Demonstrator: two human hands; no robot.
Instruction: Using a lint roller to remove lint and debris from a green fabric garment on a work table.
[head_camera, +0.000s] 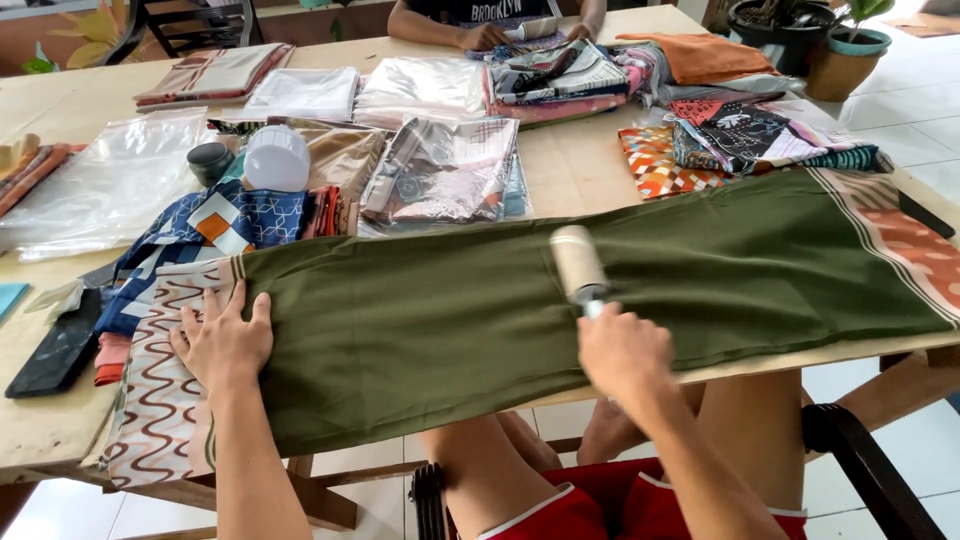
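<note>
We press our left hand (222, 342) flat, fingers spread, on the olive green cloth (480, 310) that lies stretched across the wooden table (40, 430), near its wavy-patterned end. Our right hand (622, 350) grips what seems, through blur, the handle of a lint roller (577, 262), whose roll rests on the cloth's middle.

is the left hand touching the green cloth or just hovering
Touching. The head view shows the left hand pressed flat, fingers spread, on the green cloth near its patterned end, with no gap or shadow beneath it.
</note>
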